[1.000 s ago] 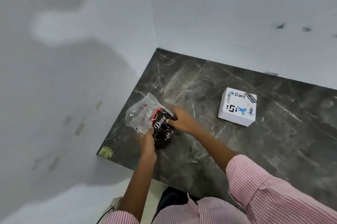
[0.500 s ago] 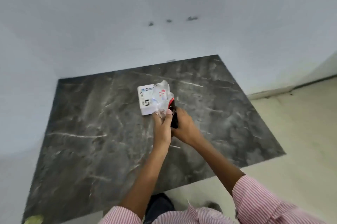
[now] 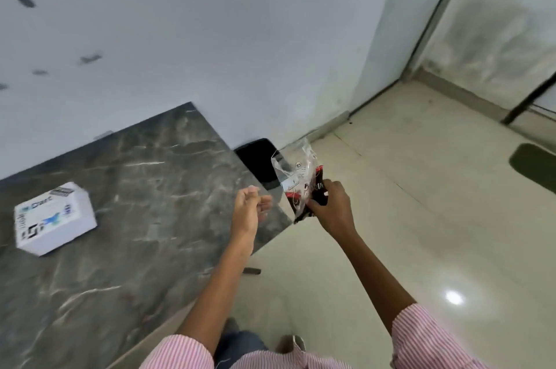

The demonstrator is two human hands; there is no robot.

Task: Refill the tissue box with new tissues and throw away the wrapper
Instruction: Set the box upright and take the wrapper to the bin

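The white printed tissue box sits on the dark marble table at the left. My right hand grips the crumpled clear and dark wrapper, held past the table's right edge above the floor. A black bin stands on the floor by the wall, just left of the wrapper. Empty and with its fingers loosely curled apart, my left hand hovers over the table's right edge.
A white wall rises behind the table. Cream tiled floor spreads to the right. A dark mat lies at the far right, near a door frame and a dark table leg.
The view has swung right, so the tissue box now lies far left. My left hand has let go of the wrapper; my right hand carried it off the table toward the bin.
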